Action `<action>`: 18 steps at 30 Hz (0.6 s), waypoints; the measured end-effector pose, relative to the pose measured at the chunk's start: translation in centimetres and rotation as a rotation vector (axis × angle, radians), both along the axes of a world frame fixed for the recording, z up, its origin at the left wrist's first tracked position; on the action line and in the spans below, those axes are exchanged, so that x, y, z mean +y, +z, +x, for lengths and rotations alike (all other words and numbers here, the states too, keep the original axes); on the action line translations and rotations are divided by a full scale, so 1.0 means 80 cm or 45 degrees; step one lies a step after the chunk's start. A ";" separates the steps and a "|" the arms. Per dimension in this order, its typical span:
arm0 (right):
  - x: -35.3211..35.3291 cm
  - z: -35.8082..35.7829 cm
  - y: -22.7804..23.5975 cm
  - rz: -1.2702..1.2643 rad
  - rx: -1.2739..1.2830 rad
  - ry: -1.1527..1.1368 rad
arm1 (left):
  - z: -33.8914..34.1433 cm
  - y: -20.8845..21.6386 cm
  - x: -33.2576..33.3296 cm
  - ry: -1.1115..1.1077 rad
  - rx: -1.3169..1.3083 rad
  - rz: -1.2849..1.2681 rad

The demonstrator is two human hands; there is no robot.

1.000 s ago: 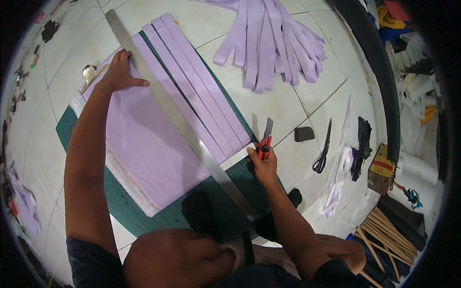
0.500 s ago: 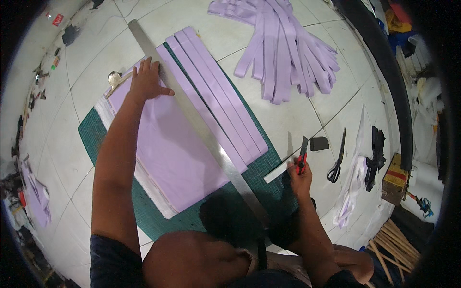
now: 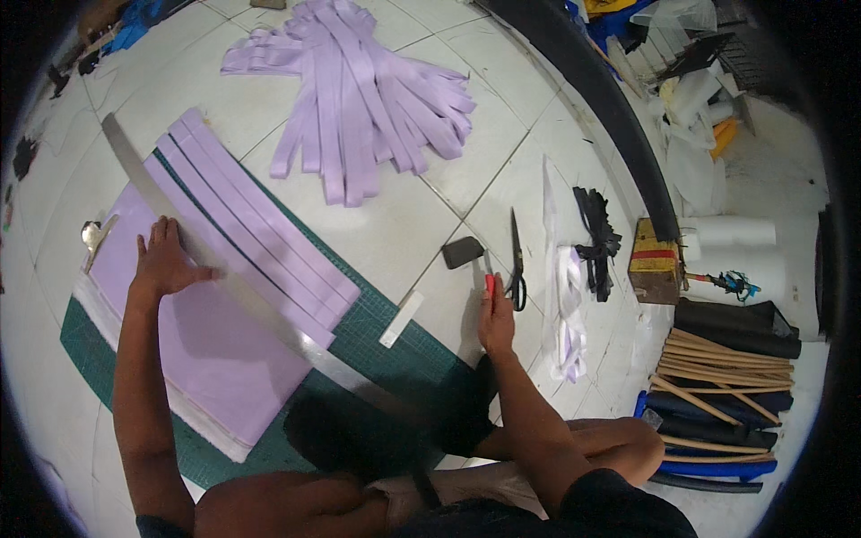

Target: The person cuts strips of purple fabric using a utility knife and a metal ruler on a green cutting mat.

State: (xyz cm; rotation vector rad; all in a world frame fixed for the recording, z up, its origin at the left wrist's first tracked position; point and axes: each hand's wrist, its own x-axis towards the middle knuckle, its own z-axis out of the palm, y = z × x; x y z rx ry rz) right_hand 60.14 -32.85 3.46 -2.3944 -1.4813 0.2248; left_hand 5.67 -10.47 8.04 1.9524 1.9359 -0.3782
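Observation:
My left hand lies spread on a stack of lilac fabric, its thumb on the long steel ruler. The ruler crosses the fabric diagonally on a green cutting mat. Several cut lilac strips lie side by side along its far side. Off the mat's right edge, my right hand is closed around a red utility cutter. The cutter points toward a dark grey block on the tiles. Black-handled scissors lie just right of that hand. A metal clip grips the stack's left edge.
A heap of long lilac strips lies on the tiled floor beyond the mat. On the mat's right edge rests a short white bar. Farther right are black strips, pale scraps, a box and wooden sticks.
The view has swung to the right. My right hand, with the cutter, has moved away from the short white bar toward the grey block and scissors. My left hand stays by the ruler.

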 end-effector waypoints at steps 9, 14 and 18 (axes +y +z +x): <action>0.005 -0.023 0.010 -0.061 0.111 0.079 | 0.007 -0.013 -0.003 0.024 0.150 -0.046; 0.000 -0.040 0.008 -0.226 0.054 0.191 | 0.007 -0.008 0.000 0.022 0.213 -0.086; 0.014 -0.032 0.003 0.039 0.073 -0.066 | 0.018 -0.001 0.006 0.012 0.241 -0.120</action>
